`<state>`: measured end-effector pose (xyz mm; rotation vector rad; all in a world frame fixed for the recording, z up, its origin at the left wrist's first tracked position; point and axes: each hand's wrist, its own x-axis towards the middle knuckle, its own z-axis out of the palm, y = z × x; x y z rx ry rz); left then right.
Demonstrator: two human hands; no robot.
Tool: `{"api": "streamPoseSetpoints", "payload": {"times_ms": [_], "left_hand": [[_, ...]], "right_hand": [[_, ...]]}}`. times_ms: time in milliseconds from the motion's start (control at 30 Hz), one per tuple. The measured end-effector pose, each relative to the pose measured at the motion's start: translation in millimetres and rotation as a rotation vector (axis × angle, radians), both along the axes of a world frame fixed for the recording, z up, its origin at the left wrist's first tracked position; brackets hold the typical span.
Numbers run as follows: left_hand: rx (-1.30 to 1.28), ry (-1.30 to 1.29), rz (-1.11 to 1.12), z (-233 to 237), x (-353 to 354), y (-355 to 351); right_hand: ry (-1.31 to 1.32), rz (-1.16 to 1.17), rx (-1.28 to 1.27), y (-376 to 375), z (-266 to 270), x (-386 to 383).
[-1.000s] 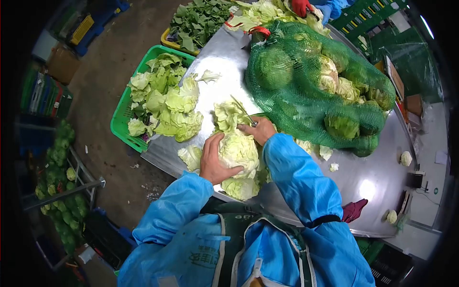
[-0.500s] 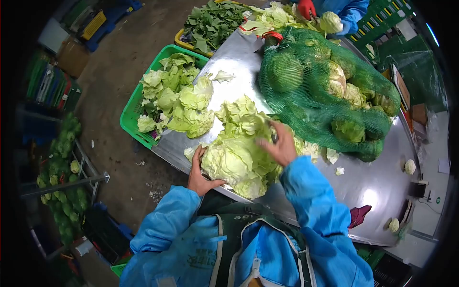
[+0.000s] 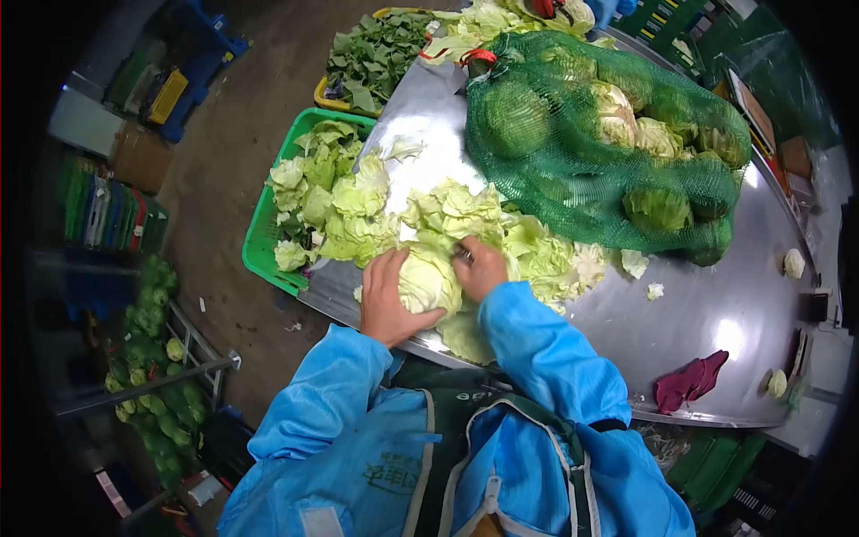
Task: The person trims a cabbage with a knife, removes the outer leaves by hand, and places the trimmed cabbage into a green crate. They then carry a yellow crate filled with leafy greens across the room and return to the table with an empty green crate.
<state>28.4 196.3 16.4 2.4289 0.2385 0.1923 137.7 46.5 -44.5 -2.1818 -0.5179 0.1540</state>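
A pale green cabbage head (image 3: 428,279) sits at the near edge of the metal table (image 3: 689,313). My left hand (image 3: 386,298) is spread around its left side, thumb across the front. My right hand (image 3: 483,268) is closed at the head's upper right, gripping a small dark tool (image 3: 463,255) that is mostly hidden by the fingers. Loose outer leaves (image 3: 541,259) lie behind and to the right of the head, and one leaf (image 3: 465,336) is under its near side.
A green crate (image 3: 259,242) of leaves stands at the table's left edge, with a yellow crate (image 3: 324,97) behind. A green mesh sack (image 3: 573,192) of cabbages lies at the back right. A purple leaf (image 3: 691,383) lies front right. Another person's gloved hand (image 3: 546,7) shows at the top.
My left hand has moved up and onto the head. My right hand has come in left and closer against it. Leaves now lie spread to the right, and the whole view has shifted.
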Motion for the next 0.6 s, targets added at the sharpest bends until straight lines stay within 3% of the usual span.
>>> {"api": "streamPoseSetpoints", "payload": {"times_ms": [67,133,200,267,333,467,533,600], "left_hand": [[0.008,0.015,0.001,1.1,4.2,15.9],[-0.681,0.082,0.261,-28.3,2.3,37.1],[-0.758,0.112,0.323,-41.8,1.4,52.4],[-1.194,0.107,0.426,-53.1,0.4,61.0],[-1.247,0.104,0.407,-51.4,-1.2,55.8],[-1.517,0.088,0.37,-55.2,-4.6,47.3],[-1.721,0.042,0.481,-48.0,1.6,35.7],[-1.749,0.041,0.468,-37.7,9.4,27.9]], "right_hand": [[0.138,-0.073,-0.044,-13.5,-34.9,28.4],[0.268,-0.128,-0.092,-18.8,-38.4,45.1],[0.494,-0.117,0.19,-21.5,-17.4,34.4],[0.568,-0.06,0.207,-13.6,23.0,20.8],[0.311,0.119,0.374,-4.1,36.1,4.0],[0.22,0.282,0.277,-3.3,43.3,8.0],[0.684,0.157,0.215,-18.6,60.6,31.2],[0.697,0.08,0.116,-35.5,68.1,44.4]]}}
